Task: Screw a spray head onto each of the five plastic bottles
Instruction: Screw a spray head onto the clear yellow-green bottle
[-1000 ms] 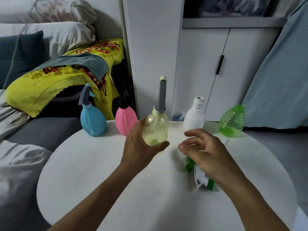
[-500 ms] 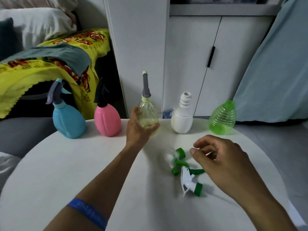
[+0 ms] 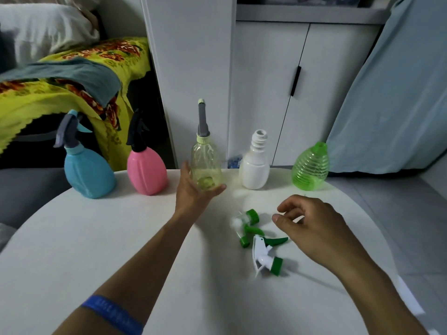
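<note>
bottles: three capped, two open, two spray heads loose

five plastic bottles are standing in a row along the far edge of the round white surface (image 3: 96,238). from the left: the blue bottle (image 3: 89,172) and the pink bottle (image 3: 147,172) are each carrying a dark trigger head; the clear yellow bottle (image 3: 206,169) is carrying a tall grey nozzle head with a pale tip; the white bottle (image 3: 255,166) and the green ribbed bottle (image 3: 310,166) are standing with bare open necks.

the left hand (image 3: 193,192) is wrapping around the lower body of the clear yellow bottle, thumb to the right, fingers behind; the bottle is upright, its base at the surface. a blue wristband (image 3: 112,315) is sitting on that forearm.

the right hand (image 3: 314,228) is hovering loosely curled and empty, fingers partly bent, just right of the loose parts; whether it is touching them cannot be told.

two loose heads are lying on the surface between the hands: a clear-and-green spray head (image 3: 246,226), blurred, and just nearer a white-and-green spray head (image 3: 264,257) on its side.
</note>
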Tool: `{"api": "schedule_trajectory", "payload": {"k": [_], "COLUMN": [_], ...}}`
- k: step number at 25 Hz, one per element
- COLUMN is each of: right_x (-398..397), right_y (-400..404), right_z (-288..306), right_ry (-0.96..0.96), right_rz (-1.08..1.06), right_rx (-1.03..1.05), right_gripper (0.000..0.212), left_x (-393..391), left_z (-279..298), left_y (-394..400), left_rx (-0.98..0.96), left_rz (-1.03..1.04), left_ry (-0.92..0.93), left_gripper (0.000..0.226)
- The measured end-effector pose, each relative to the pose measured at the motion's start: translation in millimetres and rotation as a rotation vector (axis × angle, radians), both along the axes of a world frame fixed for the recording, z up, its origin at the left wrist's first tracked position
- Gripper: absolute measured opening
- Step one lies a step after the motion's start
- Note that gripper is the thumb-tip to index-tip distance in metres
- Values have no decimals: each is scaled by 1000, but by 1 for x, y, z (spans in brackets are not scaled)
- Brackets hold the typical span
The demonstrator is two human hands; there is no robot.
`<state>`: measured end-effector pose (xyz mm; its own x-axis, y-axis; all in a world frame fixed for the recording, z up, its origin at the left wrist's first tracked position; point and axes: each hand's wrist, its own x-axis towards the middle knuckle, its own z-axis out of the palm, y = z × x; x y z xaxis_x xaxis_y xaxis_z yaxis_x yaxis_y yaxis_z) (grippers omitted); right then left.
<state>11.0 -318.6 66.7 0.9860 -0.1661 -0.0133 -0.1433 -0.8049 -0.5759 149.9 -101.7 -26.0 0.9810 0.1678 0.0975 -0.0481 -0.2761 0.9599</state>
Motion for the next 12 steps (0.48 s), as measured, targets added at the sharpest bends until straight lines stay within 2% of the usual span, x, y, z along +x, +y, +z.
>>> {"api": "schedule_trajectory", "payload": {"k": [2,4,6,7,10,12], "right_x": [4,4,2,0,-10,-16], "right_y": [-1,1,5,7,11,11], "right_z": [-3,-5,-4,-3,0,2], "right_ry": [54,115,160,171,176,180], "right_rz": [5,25,49,64,108,144], "right_rx": [-31,-90,-128,-134,-124,-120], "right_gripper": [17,18,20,21,21,19], "left_x": [-23,-58,-92,-101,-100,-94], "left_z": [-6,-16,-20,-20,-14,-10], "left_y": [8,13,7,0,-24,-35], "left_rx": [-41,-28,31,74,332,495], "left_rz": [75,148,60,-26,-288,-403], "left_ry": [84,-7,-70,-54,76,69], "left_gripper": [96,60,41,44,73,75]}}
